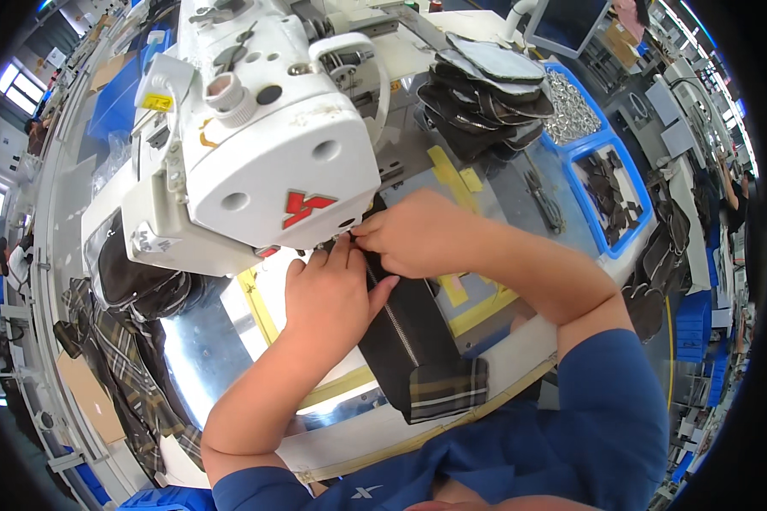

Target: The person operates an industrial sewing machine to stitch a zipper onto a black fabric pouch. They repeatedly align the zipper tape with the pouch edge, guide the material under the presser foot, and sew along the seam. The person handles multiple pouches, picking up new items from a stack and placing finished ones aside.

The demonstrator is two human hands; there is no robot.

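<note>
A black fabric strip with a metal zipper (pixel 392 319) runs from under the head of a white sewing machine (pixel 273 162) toward my body. At its near end is a plaid patch (pixel 449 389). Flat on the strip's left side, just below the machine head, rests my left hand (pixel 332 289), fingertips pressing near the needle area and thumb spread apart. My right hand (pixel 422 234) is closed, its fingers and thumb pinching the strip's upper end on the right side. The needle and the fingertips' exact hold are partly hidden by the machine head.
Stacked dark zippered pieces (pixel 486 94) stand at the back right. Beside them, a blue tray (pixel 609 136) holds small metal parts and dark pieces. A pair of snips (pixel 543 200) lies on the table. Plaid fabric (pixel 128 366) and black pouches (pixel 136 268) lie left. Yellow tape (pixel 477 315) marks the worktop.
</note>
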